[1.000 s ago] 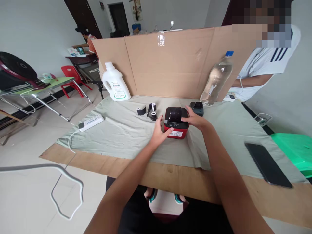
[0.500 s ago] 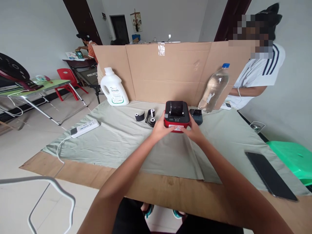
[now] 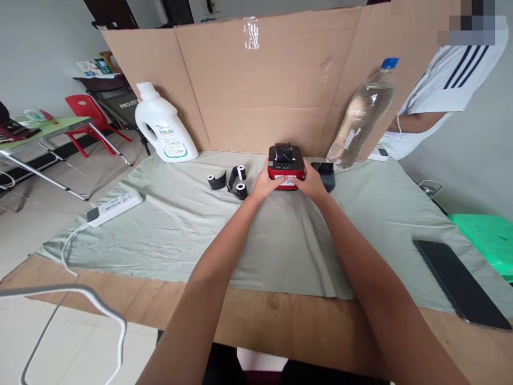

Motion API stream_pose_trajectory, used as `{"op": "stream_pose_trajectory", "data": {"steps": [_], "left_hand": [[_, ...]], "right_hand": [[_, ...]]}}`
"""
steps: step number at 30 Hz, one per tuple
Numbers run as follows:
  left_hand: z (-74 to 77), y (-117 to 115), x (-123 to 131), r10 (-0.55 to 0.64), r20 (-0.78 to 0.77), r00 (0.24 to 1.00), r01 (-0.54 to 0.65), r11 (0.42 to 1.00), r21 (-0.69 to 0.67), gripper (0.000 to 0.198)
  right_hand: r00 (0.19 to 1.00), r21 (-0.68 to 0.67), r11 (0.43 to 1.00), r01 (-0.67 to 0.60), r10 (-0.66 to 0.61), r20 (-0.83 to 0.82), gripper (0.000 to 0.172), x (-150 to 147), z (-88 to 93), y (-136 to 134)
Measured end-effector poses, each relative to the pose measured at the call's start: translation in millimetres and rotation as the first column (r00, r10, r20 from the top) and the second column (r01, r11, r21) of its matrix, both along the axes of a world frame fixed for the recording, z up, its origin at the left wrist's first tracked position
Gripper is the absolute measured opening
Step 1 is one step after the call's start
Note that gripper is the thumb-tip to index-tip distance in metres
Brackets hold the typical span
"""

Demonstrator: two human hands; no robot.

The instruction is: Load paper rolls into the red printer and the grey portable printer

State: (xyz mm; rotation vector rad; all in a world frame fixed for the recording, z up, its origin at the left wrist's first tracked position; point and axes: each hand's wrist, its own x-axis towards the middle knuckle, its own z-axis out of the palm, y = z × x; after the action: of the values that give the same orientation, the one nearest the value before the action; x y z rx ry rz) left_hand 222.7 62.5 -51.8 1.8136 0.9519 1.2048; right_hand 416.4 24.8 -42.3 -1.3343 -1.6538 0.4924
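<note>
"Away from my body, towards the cardboard (image 3: 264, 80): that's how the red-and-black device (image 3: 286, 167) has moved over the last second, and my right hand (image 3: 312, 183) has shifted from its top to its side."

"Where is it from your hands now?"

"Squarely between them, out well ahead of my body. My left hand (image 3: 265, 185) is drawn in against one flank, the right against the other, thumbs close together on its front. Neither is nearer."

"And its long axis?"

"Hard to say; it looks nearly as wide as deep, its front face towards me. Whether it rests on the cloth (image 3: 192, 230) or is held just above, I can't tell."

"What's around it?"

"Near my left hand, on its outer side, a black roll (image 3: 241, 191) with a white core. Just beside my right hand, a small dark device (image 3: 328, 178). Farther out, past the right, a clear bottle (image 3: 363, 123); past the left, a white jug (image 3: 165, 128). Well back towards me, right of my right hand, a black phone (image 3: 460, 280) lies flat."
</note>
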Motion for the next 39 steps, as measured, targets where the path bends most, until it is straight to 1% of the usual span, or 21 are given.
{"op": "stream_pose_trajectory", "data": {"steps": [2,4,5,6,7,8,9,10,11,12,13,15,17,19,21,22,25,28,31,35,39], "left_hand": [[-3.5,1,2,-0.005,0.007,1.000,0.005,1.000,-0.023,0.086],[-8.1,-3,0,0.004,-0.033,0.999,-0.006,0.998,-0.066,0.098],[-10.8,-8,-2,0.022,-0.073,0.997,-0.028,0.996,-0.088,0.105],[-13.9,-15,-5,0.045,-0.123,0.991,-0.058,0.993,-0.105,0.112],[-17.1,-24,-9,0.065,-0.174,0.983,-0.084,0.991,-0.108,0.116],[-20.4,-36,-13,0.074,-0.227,0.971,-0.100,0.990,-0.104,0.118],[-23.6,-48,-18,0.073,-0.273,0.959,-0.104,0.990,-0.099,0.117],[-26.6,-62,-24,0.061,-0.314,0.948,-0.095,0.991,-0.095,0.114],[-29.2,-75,-30,0.045,-0.352,0.935,-0.082,0.993,-0.090,0.109],[-31.3,-88,-37,0.031,-0.387,0.922,-0.068,0.994,-0.083,0.103],[-32.9,-99,-44,0.019,-0.421,0.907,-0.054,0.996,-0.072,0.098],[-34.3,-117,-57,0.008,-0.485,0.874,-0.035,0.998,-0.047,0.089],[-33.8,-127,-67,0.003,-0.538,0.843,-0.027,0.999,-0.037,0.085],[-31.6,-131,-73,-0.011,-0.582,0.813,-0.017,0.999,-0.042,0.082],[-28.4,-132,-74,-0.027,-0.628,0.778,0.007,0.999,-0.034,0.080],[-26.8,-132,-73,-0.032,-0.652,0.758,0.021,0.999,-0.024,0.080],[-23.4,-135,-70,-0.025,-0.692,0.721,0.040,0.999,0.005,0.077],[-22.1,-138,-69,-0.012,-0.690,0.724,0.040,0.999,0.025,0.074],[-21.3,-141,-71,-0.014,-0.674,0.738,0.068,0.996,0.053,0.073],[-20.2,-146,-74,-0.032,-0.625,0.780,0.104,0.992,0.078,0.068],[-21.2,-147,-75,-0.063,-0.603,0.795,0.163,0.980,0.112,0.066]], "right_hand": [[1.000,-0.012,1.000,0.017,-0.017,-0.006,0.082,-3,3.4,-3],[0.997,-0.010,0.998,0.069,-0.069,-0.024,0.076,-4,9.1,-7],[0.992,0.010,0.992,0.128,-0.128,-0.020,0.073,-2,12.1,-10],[0.976,0.041,0.976,0.216,-0.216,-0.004,0.070,1,14.6,-13],[0.945,0.076,0.943,0.324,-0.326,0.023,0.070,4,16.2,-16],[0.895,0.097,0.894,0.437,-0.443,0.058,0.074,8,16.5,-19],[0.834,0.093,0.840,0.535,-0.542,0.102,0.082,12,15.3,-22],[0.778,0.063,0.791,0.608,-0.610,0.150,0.093,15,12.6,-24],[0.737,0.020,0.754,0.656,-0.647,0.195,0.104,18,8.6,-26],[0.719,-0.026,0.735,0.677,-0.654,0.234,0.114,21,3.9,-27],[0.719,-0.062,0.732,0.678,-0.643,0.264,0.118,22,-1.0,-29],[0.733,-0.085,0.746,0.661,-0.616,0.289,0.118,23,-9.0,-32],[0.725,-0.056,0.742,0.668,-0.630,0.279,0.115,21,-12.7,-39],[0.698,-0.009,0.723,0.690,-0.663,0.269,0.114,16,-12.9,-51],[0.680,0.047,0.717,0.696,-0.678,0.281,0.113,7,-11.9,-70],[0.679,0.071,0.723,0.687,-0.673,0.293,0.112,1,-11.8,-81],[0.704,0.112,0.765,0.634,-0.631,0.327,0.110,-22,-12.9,-119],[0.745,0.090,0.814,0.574,-0.565,0.354,0.111,-48,-14.4,-152],[0.775,0.056,0.847,0.529,-0.509,0.373,0.114,-72,-14.6,-170],[0.801,0.037,0.878,0.477,-0.451,0.394,0.113,-92,-14.9,-180],[0.813,0.026,0.888,0.459,-0.431,0.393,0.113,-98,-17.5,-182]]}}
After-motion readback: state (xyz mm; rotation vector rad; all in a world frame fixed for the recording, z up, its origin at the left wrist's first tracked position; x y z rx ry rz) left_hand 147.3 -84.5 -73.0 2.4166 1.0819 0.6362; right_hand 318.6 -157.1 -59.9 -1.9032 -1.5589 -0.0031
